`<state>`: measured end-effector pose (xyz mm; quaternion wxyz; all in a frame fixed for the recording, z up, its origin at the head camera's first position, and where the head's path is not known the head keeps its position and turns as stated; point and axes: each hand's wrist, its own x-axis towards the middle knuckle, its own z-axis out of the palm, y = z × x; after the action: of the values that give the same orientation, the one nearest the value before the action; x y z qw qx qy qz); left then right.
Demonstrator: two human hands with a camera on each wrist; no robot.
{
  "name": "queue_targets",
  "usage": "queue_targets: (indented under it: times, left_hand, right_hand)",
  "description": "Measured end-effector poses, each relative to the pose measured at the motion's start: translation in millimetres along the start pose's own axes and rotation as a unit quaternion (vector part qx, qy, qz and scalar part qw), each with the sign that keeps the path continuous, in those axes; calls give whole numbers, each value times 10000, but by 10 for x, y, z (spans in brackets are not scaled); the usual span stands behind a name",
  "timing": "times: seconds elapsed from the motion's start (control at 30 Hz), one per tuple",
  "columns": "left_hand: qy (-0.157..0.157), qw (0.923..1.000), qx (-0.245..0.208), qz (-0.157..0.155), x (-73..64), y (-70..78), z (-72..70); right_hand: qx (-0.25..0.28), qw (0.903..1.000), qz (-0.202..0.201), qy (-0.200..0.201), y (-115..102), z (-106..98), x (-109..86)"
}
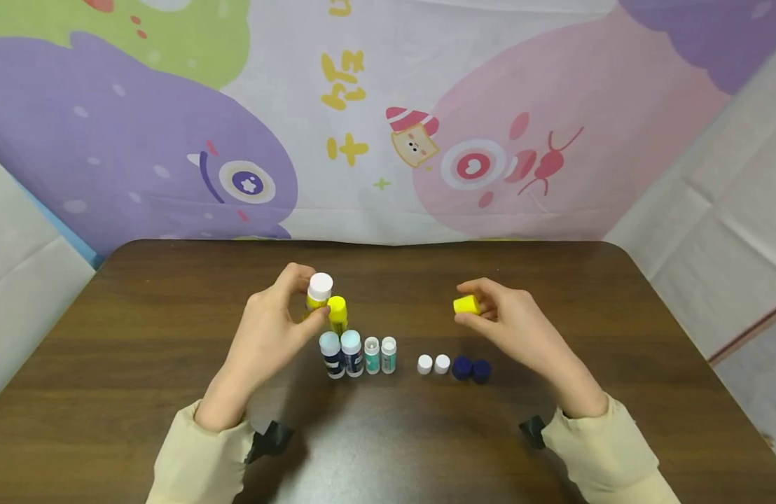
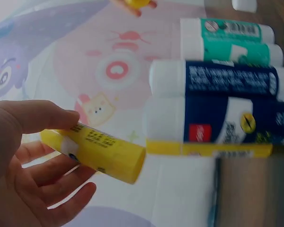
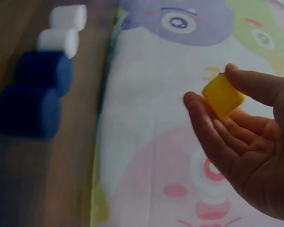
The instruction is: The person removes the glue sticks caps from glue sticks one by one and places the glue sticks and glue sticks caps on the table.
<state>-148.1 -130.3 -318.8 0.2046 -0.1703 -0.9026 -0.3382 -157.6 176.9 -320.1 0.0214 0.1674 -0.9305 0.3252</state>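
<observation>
My left hand grips a yellow glue stick between thumb and fingers, above the table; its white top is uncovered. Opposite, my right hand pinches a yellow cap in the air. Just beyond the left thumb stands a second yellow glue stick with its yellow cap on. Two navy glue sticks and two small teal glue sticks stand uncapped in a row to its right.
Two white caps and two navy caps lie in a row on the brown wooden table, right of the sticks. A cartoon-printed cloth hangs behind the table's far edge.
</observation>
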Motion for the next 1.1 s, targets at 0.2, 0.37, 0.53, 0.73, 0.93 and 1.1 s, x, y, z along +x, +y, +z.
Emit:
queue_targets:
  times: [0.2,0.37,0.53,0.73,0.93,1.1]
  left_hand:
    - [-641,9966,183,-492,-54,-147,-90]
    - [-1123,9907,426,-634,-86,-235,-109]
    - [-1521,9853,534,-571,-97,-274,-75]
    - [-1931,9773,650,-575,-109,-270,-66]
    - [-2270,9703,718,-433,-126,-262,-45]
    - [-2449,9659,762,-364,-135,-266,1]
  right_hand:
    - [-595,9969,-5,-524,155,0,-54]
    - [-1138,9873,105,-1101,240,-27,-94]
    - [-1284,9771,439,-1638,323,-24,-168]
    - [-1374,9643,764,-2132,389,26,-217]
    - [-1356,9627,854,-2181,432,101,-217]
    - [-1368,9631,883,-2142,442,140,-206]
